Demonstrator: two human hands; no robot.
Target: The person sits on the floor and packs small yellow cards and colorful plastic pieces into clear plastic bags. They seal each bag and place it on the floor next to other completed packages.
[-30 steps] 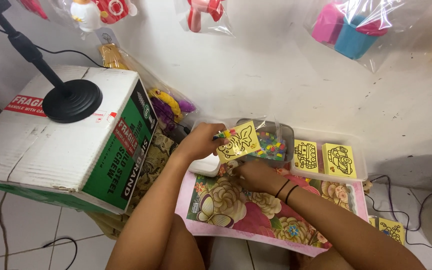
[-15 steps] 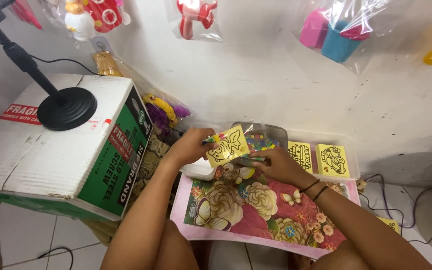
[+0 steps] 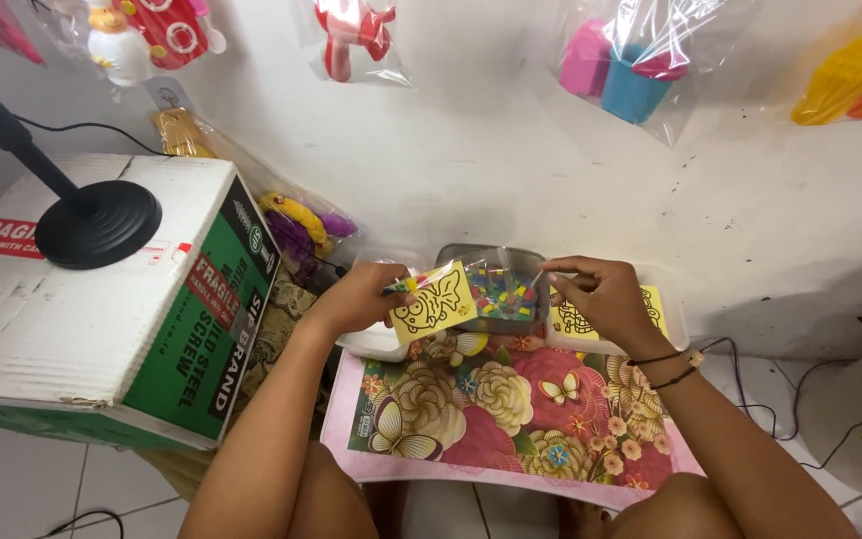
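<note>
Since before, my right hand [image 3: 606,299] slid right, fingers loosely pinched over the plastic tray [image 3: 672,317]; left hand [image 3: 363,297] grips the yellow fish card [image 3: 435,303].

Yellow card [image 3: 435,302], black-lined; floral pink mat [image 3: 511,409].

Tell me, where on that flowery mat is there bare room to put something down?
The floral mat is free across its middle and near edge, between the two forearms. Its far edge is crowded: the left hand holds a yellow card, the right hand hovers over the tray of yellow cards, and the bead container sits between them.
</note>
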